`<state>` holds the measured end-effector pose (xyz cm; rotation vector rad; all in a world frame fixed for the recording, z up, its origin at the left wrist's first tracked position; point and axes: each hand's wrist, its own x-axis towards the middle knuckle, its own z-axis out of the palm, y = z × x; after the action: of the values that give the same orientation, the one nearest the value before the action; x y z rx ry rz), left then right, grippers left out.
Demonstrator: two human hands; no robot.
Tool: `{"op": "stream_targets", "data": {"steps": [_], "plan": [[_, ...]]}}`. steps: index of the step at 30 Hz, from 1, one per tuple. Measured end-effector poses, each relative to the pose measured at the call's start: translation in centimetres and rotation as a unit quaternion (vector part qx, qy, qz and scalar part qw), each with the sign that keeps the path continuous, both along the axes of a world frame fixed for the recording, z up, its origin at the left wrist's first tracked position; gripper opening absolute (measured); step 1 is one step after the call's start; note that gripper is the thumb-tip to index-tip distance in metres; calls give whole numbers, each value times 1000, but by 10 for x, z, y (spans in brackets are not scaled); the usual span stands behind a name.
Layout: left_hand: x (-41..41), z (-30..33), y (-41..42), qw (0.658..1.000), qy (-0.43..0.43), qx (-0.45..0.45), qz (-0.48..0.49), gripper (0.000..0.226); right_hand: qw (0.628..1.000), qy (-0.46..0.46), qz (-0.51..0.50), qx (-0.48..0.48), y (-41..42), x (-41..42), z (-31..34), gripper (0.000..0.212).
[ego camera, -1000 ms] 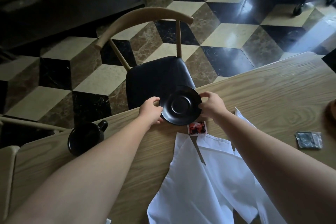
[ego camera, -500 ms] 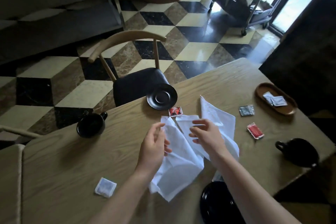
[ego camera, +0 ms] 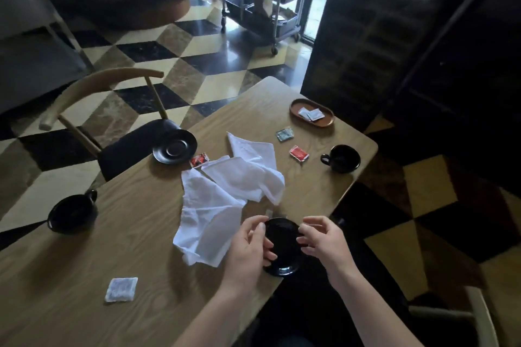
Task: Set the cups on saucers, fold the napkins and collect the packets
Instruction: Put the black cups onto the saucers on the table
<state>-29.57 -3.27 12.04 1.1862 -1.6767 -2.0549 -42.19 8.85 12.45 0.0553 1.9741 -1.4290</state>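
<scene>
A black saucer (ego camera: pixel 284 248) lies at the table's near edge. My left hand (ego camera: pixel 248 251) grips its left rim and my right hand (ego camera: pixel 324 242) pinches its right rim. A second black saucer (ego camera: pixel 174 146) sits at the far edge. One black cup (ego camera: pixel 72 213) stands at the left, another cup (ego camera: pixel 342 158) at the right, both straight on the table. Two crumpled white napkins (ego camera: pixel 214 205) (ego camera: pixel 253 169) lie in the middle. Loose packets: red (ego camera: pixel 199 160), red (ego camera: pixel 298 153), grey-green (ego camera: pixel 284 134), white (ego camera: pixel 121 289).
An oval wooden tray (ego camera: pixel 327 122) at the far right corner holds two white packets (ego camera: pixel 310 114). A wooden chair with a black seat (ego camera: pixel 127 144) stands beyond the table's far edge. Another chair (ego camera: pixel 479 315) is at my right. A trolley (ego camera: pixel 267 3) stands on the chequered floor.
My hands left the far saucer on the table, drew back over the napkins and now close on the near saucer. The view has swung right and down.
</scene>
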Motion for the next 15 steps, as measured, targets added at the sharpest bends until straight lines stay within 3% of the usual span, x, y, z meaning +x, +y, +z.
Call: {"op": "stream_targets", "data": {"steps": [9, 15], "plan": [[-112, -36, 3, 990, -101, 78, -54, 24, 994, -53, -97, 15, 38, -116, -38, 11], [-232, -66, -15, 982, -165, 60, -71, 31, 992, -53, -103, 48, 33, -241, -81, 20]]}}
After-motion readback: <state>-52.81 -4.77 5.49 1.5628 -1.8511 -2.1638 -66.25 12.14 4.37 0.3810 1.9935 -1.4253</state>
